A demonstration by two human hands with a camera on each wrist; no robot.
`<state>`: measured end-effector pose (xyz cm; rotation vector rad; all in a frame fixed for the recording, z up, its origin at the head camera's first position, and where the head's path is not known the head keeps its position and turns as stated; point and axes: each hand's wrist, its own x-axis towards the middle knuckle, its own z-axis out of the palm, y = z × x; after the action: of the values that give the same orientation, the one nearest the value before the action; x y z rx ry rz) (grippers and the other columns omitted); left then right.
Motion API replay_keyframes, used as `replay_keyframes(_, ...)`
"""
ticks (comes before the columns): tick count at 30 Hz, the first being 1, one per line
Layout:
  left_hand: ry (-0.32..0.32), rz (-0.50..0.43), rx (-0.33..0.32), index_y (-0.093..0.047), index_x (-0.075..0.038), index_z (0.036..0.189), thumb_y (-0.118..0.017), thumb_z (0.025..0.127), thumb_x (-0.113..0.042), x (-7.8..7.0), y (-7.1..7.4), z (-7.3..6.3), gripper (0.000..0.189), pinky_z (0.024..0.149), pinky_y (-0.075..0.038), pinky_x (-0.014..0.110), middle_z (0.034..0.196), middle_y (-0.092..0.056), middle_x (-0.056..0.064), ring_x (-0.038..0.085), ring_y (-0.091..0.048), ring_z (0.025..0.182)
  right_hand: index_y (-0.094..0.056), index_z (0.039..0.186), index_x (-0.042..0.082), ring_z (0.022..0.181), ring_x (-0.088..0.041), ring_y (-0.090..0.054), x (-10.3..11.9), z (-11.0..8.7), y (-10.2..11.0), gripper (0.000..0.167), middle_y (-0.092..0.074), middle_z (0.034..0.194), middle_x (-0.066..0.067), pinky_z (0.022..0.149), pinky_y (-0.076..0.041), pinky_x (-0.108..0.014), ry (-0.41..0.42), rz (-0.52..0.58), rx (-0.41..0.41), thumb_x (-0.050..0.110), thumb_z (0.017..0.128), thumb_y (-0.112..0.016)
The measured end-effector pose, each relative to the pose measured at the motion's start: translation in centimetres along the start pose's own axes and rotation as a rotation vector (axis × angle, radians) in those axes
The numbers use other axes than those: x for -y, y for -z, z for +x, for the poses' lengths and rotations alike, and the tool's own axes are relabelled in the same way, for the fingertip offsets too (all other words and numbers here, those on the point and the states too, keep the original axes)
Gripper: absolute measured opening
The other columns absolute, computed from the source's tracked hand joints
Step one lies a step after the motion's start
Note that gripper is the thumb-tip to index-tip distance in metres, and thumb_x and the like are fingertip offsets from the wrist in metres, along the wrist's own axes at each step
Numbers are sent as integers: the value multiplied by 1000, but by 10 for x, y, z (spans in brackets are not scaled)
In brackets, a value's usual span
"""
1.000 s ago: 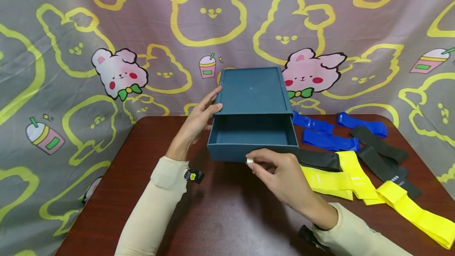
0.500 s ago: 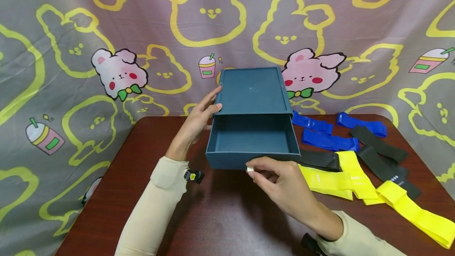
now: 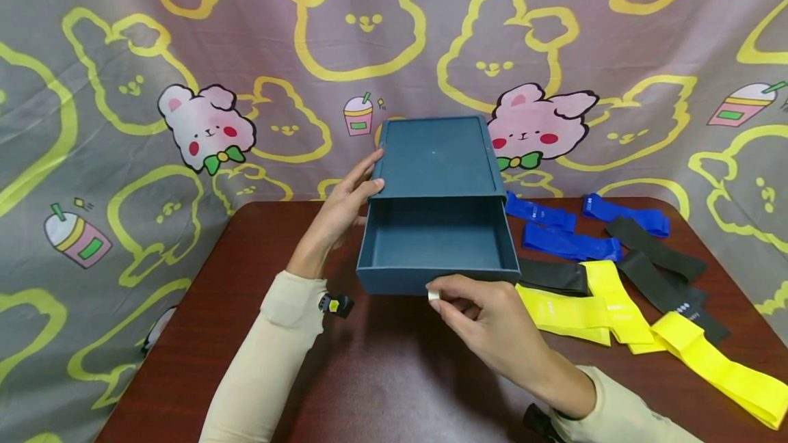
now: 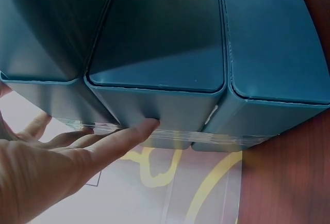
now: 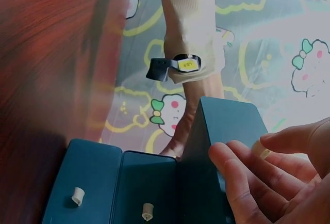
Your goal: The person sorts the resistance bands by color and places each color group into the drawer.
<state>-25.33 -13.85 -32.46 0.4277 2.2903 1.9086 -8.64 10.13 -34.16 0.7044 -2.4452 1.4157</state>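
Note:
A teal drawer cabinet (image 3: 434,156) stands at the back middle of the table, its top drawer (image 3: 394,282) pulled out and bare inside. My right hand (image 3: 495,327) is at that drawer's front, pinching its small white pull tab (image 5: 261,150) between thumb and index finger. Against the cabinet's left side lies my left hand (image 3: 337,217), fingers extended. The left wrist view shows its fingertips (image 4: 148,125) touching the side wall. Two lower drawers (image 5: 90,170) are closed, each with a white tab (image 5: 78,196) on its front.
Right of the cabinet lie several flat bands: blue (image 3: 572,243), black (image 3: 661,279) and yellow (image 3: 720,364), some overlapping. A patterned curtain (image 3: 277,33) hangs close behind the cabinet. Clear tape (image 4: 227,137) runs along the cabinet's side. The table (image 3: 382,381) is dark red wood.
My right hand has drawn the top drawer a little further out toward me, most of it in the first half second. The left hand has stayed on the cabinet's side.

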Motion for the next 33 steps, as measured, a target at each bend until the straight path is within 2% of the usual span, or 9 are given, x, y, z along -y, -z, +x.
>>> replay_keyframes(6,7,-34,1,-38,-46,160,-57,106,-34,1,0,0,58,101,-52,68,175,-20,-3,39,-39,152,-80,109,13,70,0,-68,2,-4,5,22,-81,96,1,61,-59,-21,18,-28,-11,2,90,-80)
replay_keyframes(11,4,-31,5,-37,-45,161,-57,106,-34,0,0,0,59,101,-52,68,176,-19,-2,39,-39,151,-80,112,12,74,0,-70,6,-9,19,26,-81,99,0,65,-59,-20,24,-31,-36,2,88,-82)
replay_keyframes(16,1,-53,20,-36,-44,161,-57,106,-33,0,0,0,60,100,-51,70,176,-19,-1,41,-39,152,-79,112,10,77,-1,-72,8,-16,40,30,-81,99,0,66,-59,-19,52,-98,-103,-1,84,-84)
replay_keyframes(21,3,-42,16,-36,-45,161,-57,105,-35,1,0,0,61,102,-50,70,176,-19,-2,40,-37,153,-80,110,8,80,1,-73,5,-21,63,37,-81,98,-1,70,-57,-12,83,-188,-195,-9,78,-86)
replay_keyframes(27,2,-44,27,-35,-45,161,-57,106,-35,2,0,0,60,102,-51,68,175,-21,-2,39,-41,151,-80,110,8,79,14,-68,-8,-27,87,39,-80,93,-7,73,-52,-5,20,-249,-301,-11,76,-86)
replay_keyframes(33,-5,-55,32,-35,-44,161,-56,106,-34,1,1,0,60,101,-51,69,174,-23,0,39,-42,149,-79,109,5,71,19,-60,-44,-22,104,27,-79,86,-12,64,-49,-5,-94,-335,-340,-4,84,-83)
